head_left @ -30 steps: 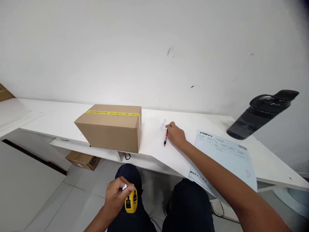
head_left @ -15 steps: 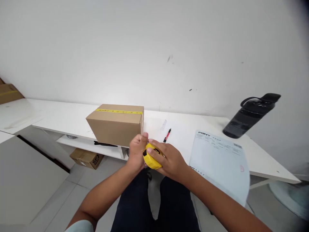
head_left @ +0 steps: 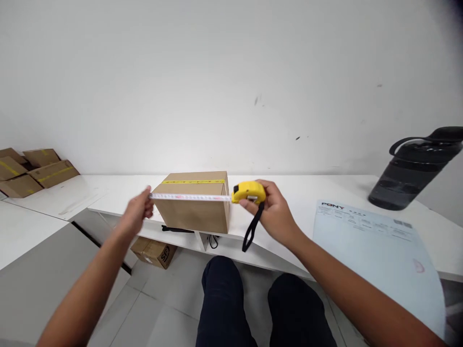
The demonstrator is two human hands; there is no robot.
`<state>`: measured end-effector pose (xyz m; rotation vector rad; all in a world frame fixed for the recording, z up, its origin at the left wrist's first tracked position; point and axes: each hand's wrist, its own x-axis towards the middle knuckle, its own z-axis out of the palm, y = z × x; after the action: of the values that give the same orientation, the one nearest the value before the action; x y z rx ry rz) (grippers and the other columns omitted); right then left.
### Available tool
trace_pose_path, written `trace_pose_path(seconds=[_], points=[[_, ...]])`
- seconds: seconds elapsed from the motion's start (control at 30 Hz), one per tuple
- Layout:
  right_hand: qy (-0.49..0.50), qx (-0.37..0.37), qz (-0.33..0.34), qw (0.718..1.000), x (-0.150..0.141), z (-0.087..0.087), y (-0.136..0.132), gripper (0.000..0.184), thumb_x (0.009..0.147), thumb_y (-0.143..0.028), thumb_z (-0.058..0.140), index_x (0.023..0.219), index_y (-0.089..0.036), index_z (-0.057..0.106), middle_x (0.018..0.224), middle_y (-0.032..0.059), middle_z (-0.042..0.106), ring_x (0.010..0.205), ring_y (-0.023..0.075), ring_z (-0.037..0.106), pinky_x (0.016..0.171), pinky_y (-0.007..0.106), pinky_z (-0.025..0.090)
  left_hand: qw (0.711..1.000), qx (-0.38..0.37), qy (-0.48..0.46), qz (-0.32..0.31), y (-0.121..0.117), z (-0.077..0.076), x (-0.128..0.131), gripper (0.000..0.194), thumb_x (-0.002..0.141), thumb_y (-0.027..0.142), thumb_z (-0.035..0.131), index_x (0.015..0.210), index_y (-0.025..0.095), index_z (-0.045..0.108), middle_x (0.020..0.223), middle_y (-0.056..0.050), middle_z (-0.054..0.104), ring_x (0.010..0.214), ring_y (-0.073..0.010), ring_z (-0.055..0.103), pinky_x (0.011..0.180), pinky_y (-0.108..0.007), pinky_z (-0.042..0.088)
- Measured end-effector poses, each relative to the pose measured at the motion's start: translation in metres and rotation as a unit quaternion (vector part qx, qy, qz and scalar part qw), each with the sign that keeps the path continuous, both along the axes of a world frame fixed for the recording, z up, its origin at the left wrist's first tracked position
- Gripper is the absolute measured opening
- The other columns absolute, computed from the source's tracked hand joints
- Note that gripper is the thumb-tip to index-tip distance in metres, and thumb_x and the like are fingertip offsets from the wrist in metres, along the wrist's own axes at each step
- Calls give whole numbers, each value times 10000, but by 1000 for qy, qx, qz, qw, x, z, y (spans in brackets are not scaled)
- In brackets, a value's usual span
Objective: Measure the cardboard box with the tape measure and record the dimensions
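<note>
A brown cardboard box [head_left: 195, 214] sealed with yellow tape sits on the white table [head_left: 307, 193]. My right hand [head_left: 277, 212] grips a yellow tape measure [head_left: 249, 192] at the box's right top edge, its black strap hanging down. My left hand [head_left: 137, 212] pinches the end of the white tape blade [head_left: 190, 196] at the box's left edge. The blade stretches across the front top edge of the box.
A light blue printed form [head_left: 376, 241] lies on the table at the right. A dark water bottle [head_left: 415, 168] stands at the far right. Several cardboard boxes [head_left: 32, 168] are stacked at the far left, another box [head_left: 154, 250] lies on the floor under the table.
Both hands rose from my lap to the box. The tape blade has been pulled out between them along the box's length. The red pen is no longer in sight.
</note>
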<state>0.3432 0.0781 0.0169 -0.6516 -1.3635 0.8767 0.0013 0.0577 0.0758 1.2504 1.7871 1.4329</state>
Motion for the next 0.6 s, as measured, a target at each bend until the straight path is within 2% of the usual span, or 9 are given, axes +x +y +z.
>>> trace_pose_path(seconds=[0.07, 0.13, 0.27, 0.37, 0.5, 0.6], points=[[41, -39, -20, 998, 1, 2, 19, 520, 695, -449, 825, 1098, -252, 562, 1022, 33, 676, 911, 218, 660, 820, 408, 567, 998, -5, 36, 42, 17, 23, -32, 449, 846, 596, 507, 659, 238, 311, 522, 95, 272, 417, -66, 250, 410, -198, 262], [38, -68, -25, 997, -2, -1, 34, 556, 677, -481, 828, 1115, -240, 584, 1042, 43, 678, 910, 226, 655, 833, 429, 561, 994, -37, 75, 65, 32, 32, -52, 415, 817, 550, 560, 649, 232, 352, 517, 78, 330, 420, -73, 277, 411, -205, 267], [9, -76, -20, 997, -13, -11, 46, 626, 688, -487, 806, 1221, -237, 594, 1121, 59, 679, 946, 234, 652, 878, 429, 541, 981, -116, 145, 52, 51, 18, -63, 411, 749, 565, 620, 615, 203, 481, 558, 3, 495, 455, -117, 405, 439, -248, 350], [-22, -62, -20, 998, -21, -13, 45, 655, 718, -436, 780, 1307, -244, 566, 1166, 63, 675, 965, 233, 648, 896, 412, 523, 974, -129, 185, 25, 58, 8, -58, 465, 747, 639, 606, 643, 188, 561, 634, -25, 565, 518, -144, 490, 495, -266, 403], [-64, -35, -32, 997, -25, -9, 44, 552, 770, -381, 721, 1285, -244, 579, 1167, 56, 674, 983, 232, 637, 907, 406, 504, 966, -142, 216, 16, 61, 9, -53, 507, 713, 688, 643, 744, 182, 655, 745, -63, 656, 568, -190, 579, 521, -294, 431], [-71, -31, -17, 997, -24, -6, 43, 482, 791, -384, 696, 1239, -241, 588, 1110, 43, 685, 956, 221, 639, 888, 395, 505, 963, -137, 230, 28, 63, 13, -52, 475, 688, 645, 713, 683, 176, 641, 704, -73, 664, 549, -197, 579, 496, -284, 406]])
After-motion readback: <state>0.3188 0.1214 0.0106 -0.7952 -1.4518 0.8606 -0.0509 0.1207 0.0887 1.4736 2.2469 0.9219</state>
